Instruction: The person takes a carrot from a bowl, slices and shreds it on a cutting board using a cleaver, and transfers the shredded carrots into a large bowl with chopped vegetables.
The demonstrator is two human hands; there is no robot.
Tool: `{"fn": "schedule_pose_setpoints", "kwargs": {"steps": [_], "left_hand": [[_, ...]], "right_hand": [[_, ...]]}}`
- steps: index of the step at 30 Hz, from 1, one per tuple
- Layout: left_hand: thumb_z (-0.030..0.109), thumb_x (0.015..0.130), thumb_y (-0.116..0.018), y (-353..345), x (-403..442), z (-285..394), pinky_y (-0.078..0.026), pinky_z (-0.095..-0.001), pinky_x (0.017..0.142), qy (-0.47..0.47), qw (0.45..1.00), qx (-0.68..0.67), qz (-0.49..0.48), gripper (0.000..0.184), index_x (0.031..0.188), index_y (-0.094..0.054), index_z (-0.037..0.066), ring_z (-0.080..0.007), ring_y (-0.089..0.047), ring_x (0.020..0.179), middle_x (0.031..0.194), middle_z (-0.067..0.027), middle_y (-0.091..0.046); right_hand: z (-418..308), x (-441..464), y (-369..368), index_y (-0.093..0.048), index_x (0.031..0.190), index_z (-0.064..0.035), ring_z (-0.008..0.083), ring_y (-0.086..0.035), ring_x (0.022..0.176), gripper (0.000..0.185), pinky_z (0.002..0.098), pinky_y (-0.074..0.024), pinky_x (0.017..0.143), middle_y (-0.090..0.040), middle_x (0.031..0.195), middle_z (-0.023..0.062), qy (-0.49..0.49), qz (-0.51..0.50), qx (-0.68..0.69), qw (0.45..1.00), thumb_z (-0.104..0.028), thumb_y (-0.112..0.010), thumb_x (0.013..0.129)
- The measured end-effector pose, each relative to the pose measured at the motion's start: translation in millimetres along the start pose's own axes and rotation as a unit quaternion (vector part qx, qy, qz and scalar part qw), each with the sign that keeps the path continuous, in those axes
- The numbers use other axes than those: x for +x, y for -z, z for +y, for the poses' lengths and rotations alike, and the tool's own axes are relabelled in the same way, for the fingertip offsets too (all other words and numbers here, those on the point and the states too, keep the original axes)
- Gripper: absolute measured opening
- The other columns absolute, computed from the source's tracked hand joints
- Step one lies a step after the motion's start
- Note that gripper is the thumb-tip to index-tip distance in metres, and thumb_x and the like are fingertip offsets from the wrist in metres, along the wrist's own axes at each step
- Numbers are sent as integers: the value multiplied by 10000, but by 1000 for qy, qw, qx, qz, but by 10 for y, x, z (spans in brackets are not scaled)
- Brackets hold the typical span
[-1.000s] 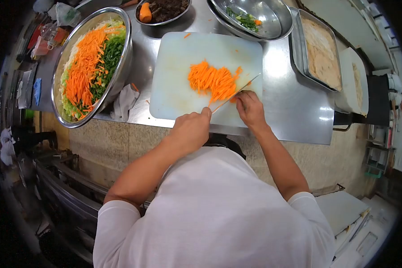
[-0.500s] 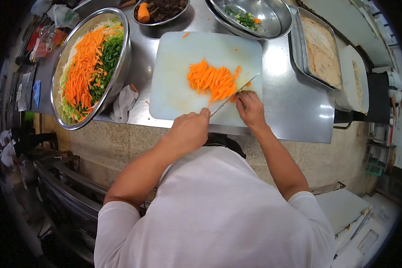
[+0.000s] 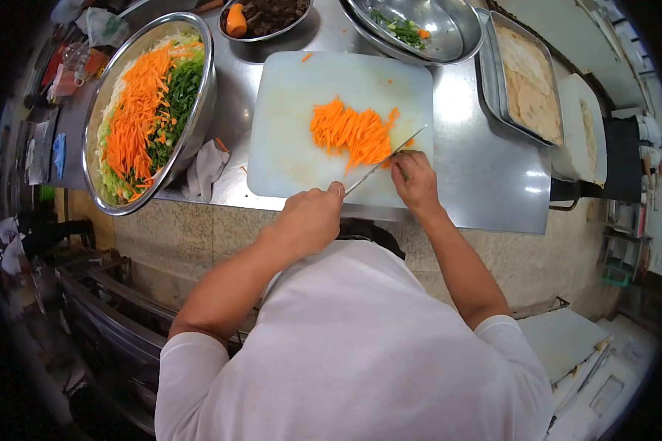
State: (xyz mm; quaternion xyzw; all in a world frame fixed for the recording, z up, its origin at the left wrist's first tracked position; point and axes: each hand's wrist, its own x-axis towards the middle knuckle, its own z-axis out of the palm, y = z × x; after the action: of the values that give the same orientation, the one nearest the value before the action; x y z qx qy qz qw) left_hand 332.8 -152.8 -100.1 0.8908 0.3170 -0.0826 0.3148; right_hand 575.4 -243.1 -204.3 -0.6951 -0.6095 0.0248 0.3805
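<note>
My left hand is closed round the handle of a knife. Its thin blade slants up and to the right over the white cutting board. My right hand is closed at the right side of the blade, fingers curled down on a small piece of carrot that they mostly hide. Against the blade's other side lies a heap of orange carrot strips. A few carrot bits are scattered near the board's upper edge.
At left stands a large steel bowl of shredded carrot and chopped greens, a grey cloth beside it. Behind the board are a bowl of dark food with an orange piece and stacked steel bowls. A metal tray sits right.
The knife and both hands have shifted only slightly. The blade's tip sits a little lower, and the carrot heap looks nearly the same.
</note>
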Motion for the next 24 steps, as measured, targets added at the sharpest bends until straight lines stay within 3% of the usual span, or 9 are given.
{"fn": "schedule_pose_setpoints", "kwargs": {"steps": [24], "left_hand": [[153, 1044, -527, 39, -34, -55, -530, -590, 731, 1, 1000, -5, -27, 189, 1034, -553, -34, -488, -685, 751, 763, -277, -681]], "right_hand": [[-45, -85, 5, -675, 942, -7, 362, -626, 866, 168, 448, -534, 764, -657, 924, 151, 2, 30, -1, 1000, 43, -746, 798]]}}
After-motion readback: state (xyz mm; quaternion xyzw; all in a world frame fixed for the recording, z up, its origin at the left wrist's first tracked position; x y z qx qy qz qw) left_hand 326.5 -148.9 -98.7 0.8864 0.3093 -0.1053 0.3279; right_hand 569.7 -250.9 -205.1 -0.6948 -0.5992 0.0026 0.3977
